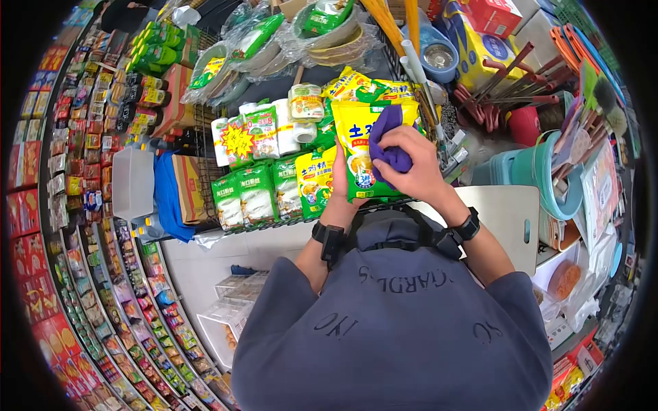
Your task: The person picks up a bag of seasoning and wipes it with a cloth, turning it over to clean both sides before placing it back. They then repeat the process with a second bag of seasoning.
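Observation:
My left hand (340, 179) grips the left edge of a yellow and green seasoning bag (358, 147), held up over a wire rack. In my right hand (416, 163) is a bunched purple cloth (392, 159), pressed against the front of that bag. Another yellow and green bag (315, 179) stands just left of my left hand. Beside it are green and white packs of vermicelli (259, 195). White rolls in plastic wrap (282, 123) are piled behind these packs. More yellow bags (356, 85) lie behind the held one.
The black wire rack (274, 225) runs along in front of me. Plastic-wrapped bowls (329, 44) sit at the back. On the right are a white board (507, 226) and a teal bucket (554, 181). Snack shelves (103, 137) line the left, near a clear plastic bin (133, 183).

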